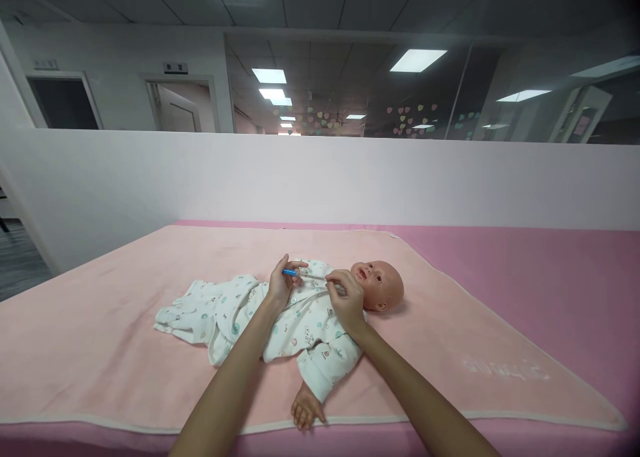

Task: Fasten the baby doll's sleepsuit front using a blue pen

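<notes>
A baby doll [380, 285] in a white patterned sleepsuit [235, 310] lies on its back on a pale pink blanket [100, 350], head to the right. My left hand [281, 282] pinches the blue end of a thin glass thermometer [305, 275] over the doll's chest. My right hand [345, 300] is closed by the doll's neck, its fingers at the thermometer's other end and the suit's collar. The doll's bare hand [306, 409] rests near the blanket's front edge.
The blanket covers a pink padded table [550, 270] against a low white partition wall [320, 177]. Glass panels, doorways and ceiling lights show behind it. Grey floor [15, 257] is visible at the far left.
</notes>
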A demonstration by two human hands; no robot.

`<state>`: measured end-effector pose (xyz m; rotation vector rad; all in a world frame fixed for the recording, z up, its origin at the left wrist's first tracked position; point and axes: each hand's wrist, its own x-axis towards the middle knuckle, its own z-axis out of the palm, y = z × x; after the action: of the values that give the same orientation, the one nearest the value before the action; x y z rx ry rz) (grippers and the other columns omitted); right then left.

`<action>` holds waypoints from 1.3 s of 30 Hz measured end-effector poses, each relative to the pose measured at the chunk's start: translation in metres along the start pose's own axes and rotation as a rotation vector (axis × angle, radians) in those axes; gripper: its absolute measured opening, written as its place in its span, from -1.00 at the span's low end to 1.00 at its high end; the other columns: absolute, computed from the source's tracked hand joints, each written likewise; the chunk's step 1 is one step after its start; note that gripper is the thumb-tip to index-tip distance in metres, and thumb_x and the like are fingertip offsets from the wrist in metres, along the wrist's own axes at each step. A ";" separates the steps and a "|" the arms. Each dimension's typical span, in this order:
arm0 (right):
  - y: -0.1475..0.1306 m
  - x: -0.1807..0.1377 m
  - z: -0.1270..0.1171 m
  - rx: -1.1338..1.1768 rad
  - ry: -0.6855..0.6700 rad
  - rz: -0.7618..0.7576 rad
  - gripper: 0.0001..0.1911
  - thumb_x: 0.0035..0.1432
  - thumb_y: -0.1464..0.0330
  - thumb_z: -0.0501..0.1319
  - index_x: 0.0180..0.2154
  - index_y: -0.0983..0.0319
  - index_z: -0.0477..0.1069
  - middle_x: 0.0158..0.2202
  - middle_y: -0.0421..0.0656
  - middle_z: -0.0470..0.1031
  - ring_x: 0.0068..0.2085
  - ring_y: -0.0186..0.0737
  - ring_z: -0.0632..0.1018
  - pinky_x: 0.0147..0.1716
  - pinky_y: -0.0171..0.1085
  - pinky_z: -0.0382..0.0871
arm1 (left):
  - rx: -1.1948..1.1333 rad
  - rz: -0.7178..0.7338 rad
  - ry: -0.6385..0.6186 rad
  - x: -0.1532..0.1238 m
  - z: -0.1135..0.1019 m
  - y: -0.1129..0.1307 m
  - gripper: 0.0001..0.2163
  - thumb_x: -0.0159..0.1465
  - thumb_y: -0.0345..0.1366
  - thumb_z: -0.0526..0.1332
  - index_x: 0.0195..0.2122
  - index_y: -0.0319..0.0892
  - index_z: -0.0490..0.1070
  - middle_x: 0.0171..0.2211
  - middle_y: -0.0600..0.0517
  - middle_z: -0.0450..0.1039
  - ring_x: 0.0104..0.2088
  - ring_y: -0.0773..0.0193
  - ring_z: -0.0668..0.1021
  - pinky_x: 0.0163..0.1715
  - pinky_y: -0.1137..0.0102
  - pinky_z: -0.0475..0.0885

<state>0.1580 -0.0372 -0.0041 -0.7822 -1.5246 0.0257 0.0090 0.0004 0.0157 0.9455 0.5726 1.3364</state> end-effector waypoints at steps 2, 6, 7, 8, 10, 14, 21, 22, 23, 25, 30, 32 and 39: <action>0.001 0.000 0.000 0.006 0.008 0.007 -0.86 0.01 0.53 0.06 -0.42 0.22 0.34 -0.41 -0.18 0.37 -0.34 -0.32 0.42 -0.38 -0.33 0.35 | 0.001 -0.013 -0.002 0.001 -0.001 0.000 -0.57 0.11 -0.01 0.04 -0.47 -0.33 0.46 -0.81 0.15 0.08 -0.76 0.47 0.18 -0.59 0.45 0.23; 0.002 -0.001 0.000 0.017 0.011 0.030 -0.87 0.03 0.51 0.05 -0.40 0.22 0.34 -0.40 -0.18 0.37 -0.33 -0.31 0.42 -0.37 -0.32 0.37 | -0.011 -0.020 -0.009 0.000 -0.001 0.000 -0.58 0.11 -0.02 0.04 -0.47 -0.32 0.46 -0.81 0.14 0.09 -0.76 0.46 0.19 -0.58 0.44 0.24; 0.003 -0.001 0.000 0.021 0.011 0.041 -0.87 0.03 0.50 0.05 -0.40 0.22 0.33 -0.40 -0.17 0.37 -0.33 -0.31 0.42 -0.37 -0.31 0.37 | -0.011 -0.018 -0.014 0.000 0.000 0.000 -0.59 0.11 -0.03 0.05 -0.46 -0.32 0.46 -0.81 0.14 0.09 -0.76 0.46 0.19 -0.58 0.44 0.24; 0.003 -0.001 0.000 0.026 0.010 0.052 -0.88 0.04 0.49 0.05 -0.40 0.22 0.33 -0.39 -0.17 0.37 -0.33 -0.31 0.43 -0.36 -0.31 0.38 | -0.009 -0.013 -0.019 0.000 0.000 0.000 -0.61 0.10 -0.04 0.06 -0.46 -0.31 0.46 -0.81 0.15 0.09 -0.76 0.46 0.20 -0.58 0.44 0.24; 0.004 -0.001 0.000 0.034 0.011 0.074 -0.89 0.04 0.47 0.04 -0.39 0.22 0.33 -0.39 -0.16 0.37 -0.33 -0.30 0.43 -0.36 -0.30 0.39 | 0.002 0.003 -0.022 0.000 0.000 0.000 -0.65 0.09 -0.08 0.09 -0.44 -0.29 0.47 -0.81 0.15 0.10 -0.76 0.46 0.21 -0.57 0.44 0.25; 0.007 -0.003 0.001 0.032 0.020 0.124 -0.88 0.06 0.42 0.05 -0.34 0.23 0.34 -0.37 -0.15 0.39 -0.35 -0.30 0.45 -0.36 -0.29 0.40 | 0.060 0.028 -0.017 -0.002 0.001 -0.001 -0.68 0.08 -0.11 0.11 -0.40 -0.28 0.48 -0.82 0.16 0.10 -0.75 0.46 0.22 -0.55 0.44 0.27; 0.009 -0.004 0.002 0.055 0.062 0.210 -0.79 0.09 0.34 0.06 -0.21 0.24 0.33 -0.38 -0.14 0.41 -0.44 -0.34 0.45 -0.44 -0.32 0.41 | 0.135 0.075 -0.030 -0.004 0.003 -0.001 -0.67 0.06 -0.15 0.15 -0.26 -0.28 0.46 -0.79 0.20 0.08 -0.77 0.51 0.21 -0.53 0.45 0.29; 0.008 -0.004 0.002 0.058 0.063 0.216 -0.78 0.10 0.34 0.06 -0.20 0.24 0.33 -0.39 -0.15 0.41 -0.46 -0.35 0.45 -0.46 -0.33 0.40 | 0.143 0.076 -0.038 -0.004 0.003 -0.001 -0.67 0.06 -0.15 0.15 -0.25 -0.28 0.46 -0.79 0.20 0.08 -0.78 0.51 0.21 -0.53 0.45 0.30; 0.008 -0.003 0.001 0.062 0.064 0.221 -0.78 0.10 0.33 0.05 -0.20 0.24 0.33 -0.41 -0.16 0.41 -0.48 -0.36 0.44 -0.49 -0.34 0.40 | 0.154 0.074 -0.046 -0.004 0.003 -0.001 -0.66 0.07 -0.15 0.14 -0.23 -0.29 0.45 -0.80 0.20 0.08 -0.78 0.50 0.21 -0.53 0.45 0.30; 0.007 -0.002 0.001 0.070 0.070 0.221 -0.79 0.11 0.32 0.05 -0.21 0.24 0.33 -0.42 -0.17 0.40 -0.52 -0.38 0.43 -0.52 -0.35 0.39 | 0.179 0.074 -0.058 -0.004 0.003 -0.001 -0.63 0.08 -0.13 0.13 -0.21 -0.30 0.44 -0.82 0.19 0.09 -0.78 0.49 0.22 -0.53 0.45 0.29; 0.009 -0.004 0.001 0.037 0.097 0.190 -0.81 0.11 0.33 0.04 -0.26 0.24 0.35 -0.44 -0.18 0.40 -0.52 -0.39 0.43 -0.50 -0.34 0.39 | 0.229 0.049 -0.068 -0.005 0.004 0.000 -0.60 0.09 -0.10 0.11 -0.19 -0.32 0.42 -0.82 0.15 0.15 -0.76 0.46 0.26 -0.63 0.51 0.18; 0.009 -0.003 0.001 0.007 0.109 0.165 -0.82 0.12 0.35 0.04 -0.26 0.24 0.35 -0.43 -0.18 0.40 -0.51 -0.38 0.43 -0.46 -0.32 0.40 | 0.240 0.039 -0.080 -0.006 0.004 0.000 -0.61 0.10 -0.11 0.11 -0.19 -0.32 0.41 -0.82 0.13 0.18 -0.75 0.45 0.27 -0.66 0.52 0.14; -0.022 0.017 -0.026 -0.003 0.342 0.099 -0.82 0.04 0.33 0.14 -0.28 0.26 0.36 -0.42 -0.16 0.43 -0.48 -0.35 0.46 -0.45 -0.30 0.41 | 0.201 0.053 -0.112 -0.006 0.004 0.000 -0.55 0.09 -0.06 0.10 -0.09 -0.29 0.33 -0.70 0.12 0.28 -0.72 0.47 0.29 -0.59 0.50 0.22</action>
<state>0.1731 -0.0575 0.0250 -0.8184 -1.1618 -0.0359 0.0113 -0.0060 0.0166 1.1993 0.6074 1.2803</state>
